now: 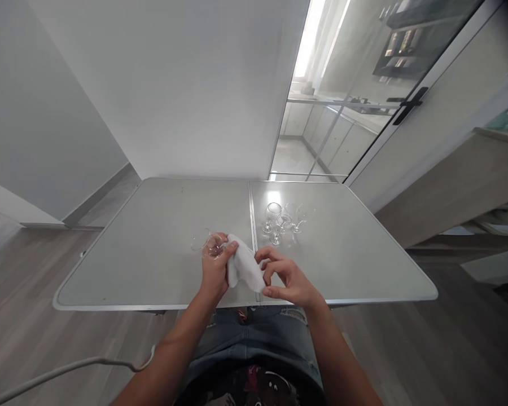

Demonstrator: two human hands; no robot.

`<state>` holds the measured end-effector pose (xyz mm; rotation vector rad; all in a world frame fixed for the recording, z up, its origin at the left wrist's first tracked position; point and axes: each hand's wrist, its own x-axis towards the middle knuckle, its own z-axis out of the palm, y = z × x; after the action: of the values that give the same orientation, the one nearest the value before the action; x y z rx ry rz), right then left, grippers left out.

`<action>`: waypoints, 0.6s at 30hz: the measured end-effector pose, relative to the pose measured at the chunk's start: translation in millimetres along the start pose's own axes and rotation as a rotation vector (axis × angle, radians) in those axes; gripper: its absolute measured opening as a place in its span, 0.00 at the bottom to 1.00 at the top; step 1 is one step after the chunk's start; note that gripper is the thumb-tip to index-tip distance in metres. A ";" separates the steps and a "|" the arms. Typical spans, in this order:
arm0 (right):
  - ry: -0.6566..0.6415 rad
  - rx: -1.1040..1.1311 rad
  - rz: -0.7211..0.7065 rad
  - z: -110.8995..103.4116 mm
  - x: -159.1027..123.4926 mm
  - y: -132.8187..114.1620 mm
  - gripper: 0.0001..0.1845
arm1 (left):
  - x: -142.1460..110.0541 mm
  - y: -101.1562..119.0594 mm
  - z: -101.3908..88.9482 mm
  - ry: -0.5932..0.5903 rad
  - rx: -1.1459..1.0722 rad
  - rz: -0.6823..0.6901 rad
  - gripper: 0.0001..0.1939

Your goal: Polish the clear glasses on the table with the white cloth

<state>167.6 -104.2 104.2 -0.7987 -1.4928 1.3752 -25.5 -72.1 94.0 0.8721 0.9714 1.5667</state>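
A clear stemmed glass is in my left hand, its round rim and foot only faintly visible over the tabletop. The same hand pinches one end of a white cloth between thumb and fingers, beside the glass. From there the cloth slants down to the right. At its far edge, the curled fingertips and thumb of my right hand touch the fabric; the exact grip is partly hidden. Beyond my right hand, several clear stemmed glasses stand close together on the table.
The grey-green folding table has a metal rim and a centre seam. A white wall rises behind it, with a glass-paned door at right. Shelving stands farther right. A pale cable crosses the lower left.
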 end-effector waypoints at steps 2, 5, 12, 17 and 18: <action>0.113 0.067 0.055 4.3 2.8 -0.5 0.20 | 1.7 2.8 0.8 -0.071 0.073 -0.014 0.20; 0.286 0.182 0.142 10.0 10.8 6.6 0.31 | 5.4 8.5 2.3 -0.274 0.218 -0.085 0.23; 0.329 0.213 0.278 10.7 8.0 30.5 0.16 | 27.6 14.4 -3.2 -0.497 0.492 -0.077 0.21; 0.696 0.285 0.283 -0.6 -6.1 24.9 0.23 | 46.7 11.6 -20.6 -0.534 0.599 -0.004 0.27; 0.783 0.228 0.256 -3.1 -8.7 21.7 0.23 | 49.8 9.0 -23.2 -0.553 0.607 0.032 0.25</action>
<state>171.0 -107.3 81.1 -1.2254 -0.6323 1.1738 -59.1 -27.8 95.4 1.6423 1.0254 0.9559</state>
